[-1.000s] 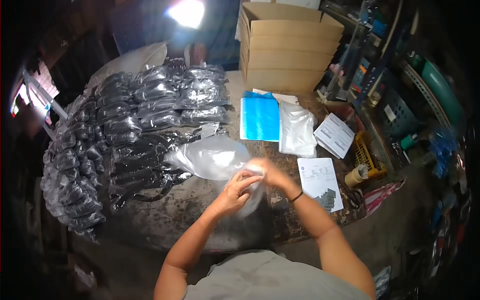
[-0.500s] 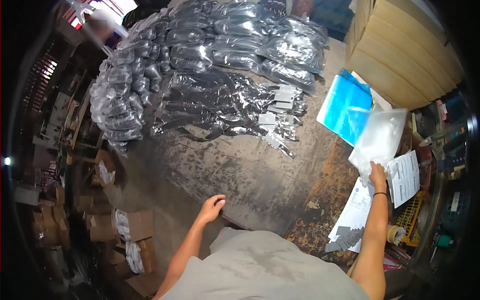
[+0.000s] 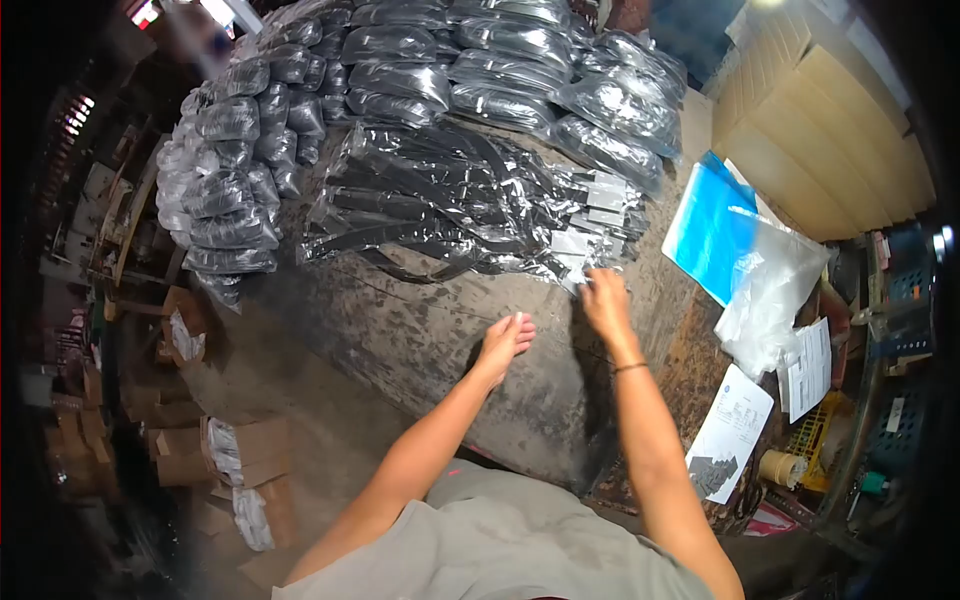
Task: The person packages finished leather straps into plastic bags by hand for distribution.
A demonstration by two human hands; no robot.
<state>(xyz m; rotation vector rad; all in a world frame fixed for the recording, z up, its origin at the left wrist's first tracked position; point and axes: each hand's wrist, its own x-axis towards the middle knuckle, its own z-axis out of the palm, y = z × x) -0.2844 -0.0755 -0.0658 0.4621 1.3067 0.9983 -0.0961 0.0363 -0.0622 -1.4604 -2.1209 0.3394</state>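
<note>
My right hand (image 3: pixel 606 302) is at the lower right end of a pile of black strips in clear plastic (image 3: pixel 430 200), its fingertips touching the pale tags (image 3: pixel 580 243) there. Those fingers are bent together; whether they grip a strip is too small to tell. To the left, my left hand (image 3: pixel 507 345) hovers over the worn table (image 3: pixel 400 330), fingers slightly spread and holding nothing. Rows of filled plastic bags (image 3: pixel 400 80) are stacked behind the strips.
At the right lie a blue packet (image 3: pixel 708 235), crumpled clear plastic bags (image 3: pixel 770 290), a printed sheet (image 3: pixel 735 415) with grey pieces (image 3: pixel 712 475) on it and more papers (image 3: pixel 806 370). Cardboard (image 3: pixel 810 120) stands behind. Open boxes (image 3: pixel 265 455) sit lower left.
My right hand has let go of the clear plastic bag and moved left to the tagged ends of the strips. My left hand has moved up and right over the table.
</note>
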